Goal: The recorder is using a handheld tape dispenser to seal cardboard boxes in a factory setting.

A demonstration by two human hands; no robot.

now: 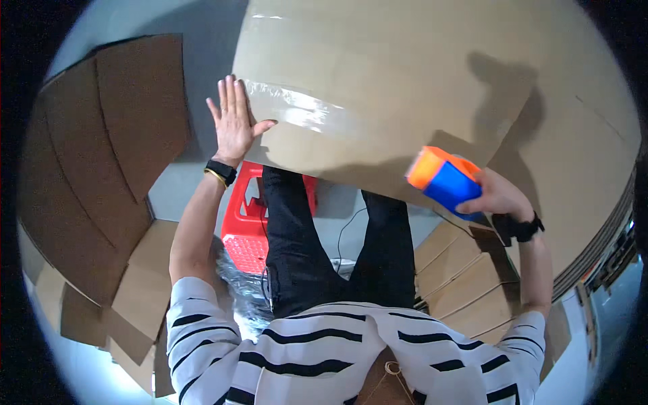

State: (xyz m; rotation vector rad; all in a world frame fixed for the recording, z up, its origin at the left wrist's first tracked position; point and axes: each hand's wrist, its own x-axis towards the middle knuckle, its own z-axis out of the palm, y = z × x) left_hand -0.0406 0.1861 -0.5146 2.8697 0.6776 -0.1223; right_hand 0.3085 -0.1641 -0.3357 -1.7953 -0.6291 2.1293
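A large cardboard sheet or box panel lies in front of me. A shiny strip of clear tape runs over it from its left edge. At that edge, beside the tape's end, my left hand rests with fingers stretched out and thumb spread over the cardboard. My right hand is closed around an orange and blue tape dispenser above the near right part of the cardboard. The dispenser's orange end points left, and its shadow falls on the panel. Whether tape hangs from it, I cannot tell.
A red plastic stool stands by my legs, with crumpled clear plastic wrap beside it. Folded brown cardboard leans at the left. More cardboard pieces lie at the lower right, and a thin black cable runs between my legs.
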